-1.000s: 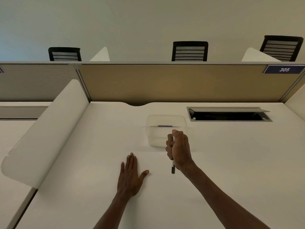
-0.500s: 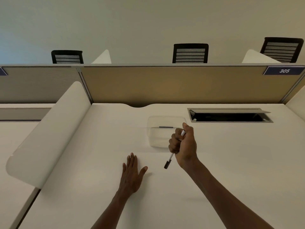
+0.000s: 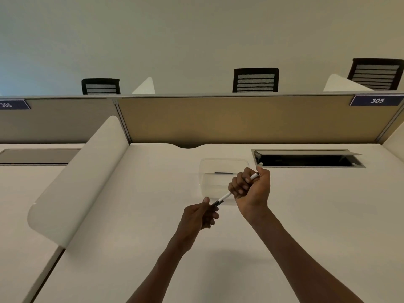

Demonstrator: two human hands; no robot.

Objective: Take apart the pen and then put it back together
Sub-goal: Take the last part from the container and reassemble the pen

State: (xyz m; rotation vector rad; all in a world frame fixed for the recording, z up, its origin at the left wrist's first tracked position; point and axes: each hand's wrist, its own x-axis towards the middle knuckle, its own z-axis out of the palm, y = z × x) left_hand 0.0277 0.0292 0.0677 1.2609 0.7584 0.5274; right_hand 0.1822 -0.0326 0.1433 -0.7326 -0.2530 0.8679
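Note:
A slim white pen (image 3: 226, 196) with a black lower end runs on a slant above the white desk (image 3: 135, 215). My right hand (image 3: 251, 190) is fisted around its upper white barrel, whose top end pokes out by the thumb. My left hand (image 3: 200, 215) pinches the black lower end between thumb and fingers. Both hands are raised off the desk. Most of the pen's middle is hidden inside my right fist.
A clear plastic container (image 3: 220, 169) with a small dark piece inside stands just behind my hands. An open cable hatch (image 3: 306, 159) is cut into the desk at the back right. A curved white divider (image 3: 76, 182) rises on the left, a tan partition (image 3: 240, 119) behind.
My left hand lifted off the desk, where it lay flat, and took hold of the pen's black end. My right hand tilted the pen further toward the left hand.

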